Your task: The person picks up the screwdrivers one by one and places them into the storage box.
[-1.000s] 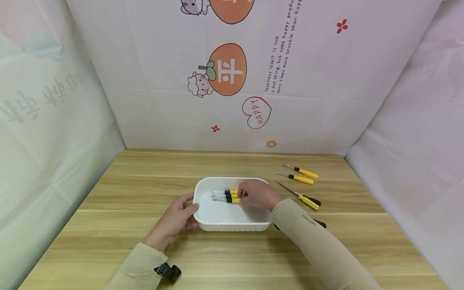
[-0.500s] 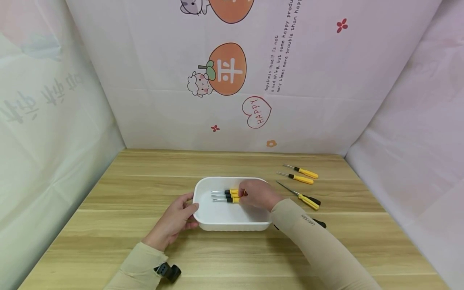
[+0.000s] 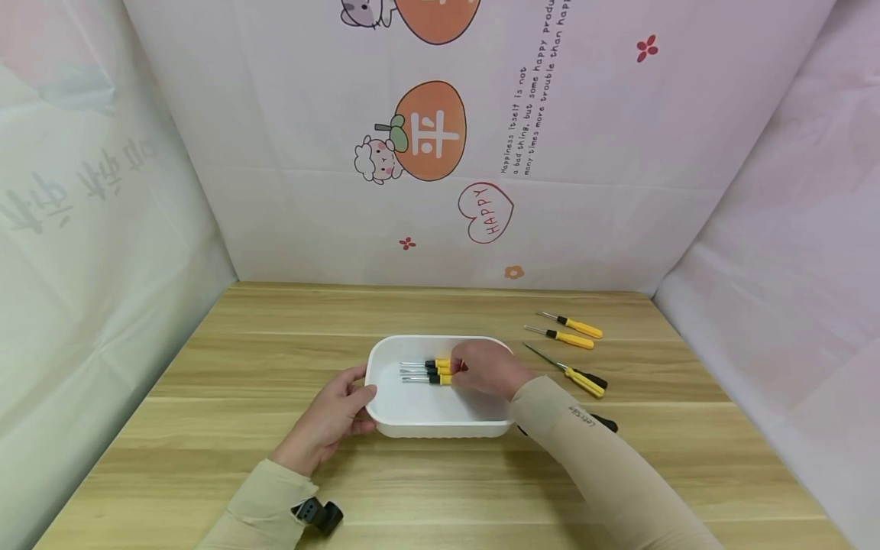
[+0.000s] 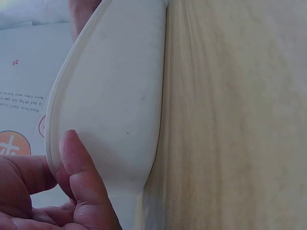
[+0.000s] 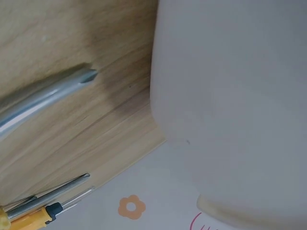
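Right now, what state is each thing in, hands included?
White plastic tray: upright on the wooden table.
Yellow-and-black screwdrivers in the tray: side by side, partly covered.
Left hand: gripping the tray's left end.
Right hand: curled at those handles; grip hidden.
Two slim yellow-handled screwdrivers with black collars: lying flat.
Long yellow-handled screwdriver: lying diagonally.
Two black handles: partly hidden.

Through the head camera I saw a wood-grained table [image 3: 419,489] bearing a white tray [image 3: 440,430]. To its right lay two yellow-handled screwdrivers [image 3: 576,341], then a yellow handle [image 3: 586,384] beside a black one [image 3: 600,380], and, nearer, a partly hidden black handle [image 3: 606,422].
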{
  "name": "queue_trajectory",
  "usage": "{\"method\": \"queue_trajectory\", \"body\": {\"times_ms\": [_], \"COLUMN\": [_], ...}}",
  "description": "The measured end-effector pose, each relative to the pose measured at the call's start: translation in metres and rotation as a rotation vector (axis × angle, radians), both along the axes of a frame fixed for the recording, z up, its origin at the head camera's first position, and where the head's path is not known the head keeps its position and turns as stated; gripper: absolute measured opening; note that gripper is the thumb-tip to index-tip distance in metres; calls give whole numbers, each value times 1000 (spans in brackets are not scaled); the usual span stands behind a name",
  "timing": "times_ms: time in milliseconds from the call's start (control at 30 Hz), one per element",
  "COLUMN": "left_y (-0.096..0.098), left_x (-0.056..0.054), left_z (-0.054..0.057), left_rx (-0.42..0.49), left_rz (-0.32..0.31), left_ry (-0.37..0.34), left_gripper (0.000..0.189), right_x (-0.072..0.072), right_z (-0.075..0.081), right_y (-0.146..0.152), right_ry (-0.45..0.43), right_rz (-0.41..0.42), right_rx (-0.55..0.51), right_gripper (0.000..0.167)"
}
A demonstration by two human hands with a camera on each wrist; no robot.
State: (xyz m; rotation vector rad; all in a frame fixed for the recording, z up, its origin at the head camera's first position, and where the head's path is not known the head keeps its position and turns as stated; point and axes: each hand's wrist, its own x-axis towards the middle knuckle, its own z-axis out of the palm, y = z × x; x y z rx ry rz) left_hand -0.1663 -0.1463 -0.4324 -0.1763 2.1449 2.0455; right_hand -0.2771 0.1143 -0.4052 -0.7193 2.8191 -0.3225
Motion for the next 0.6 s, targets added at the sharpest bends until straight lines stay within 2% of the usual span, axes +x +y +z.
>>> {"method": "queue_trajectory", "body": {"times_ms": [600], "left_y": [0], "left_x": [0], "left_z": [0], "left_rx": [13], "left_rz": [-5], "left_ry": [0], "left_gripper": [54], "right_x": [1], "right_z": [1], "right_y": [1], "right_ry": [14], "right_rz": [9], "right_rx": [-18], "right_gripper": [13]}}
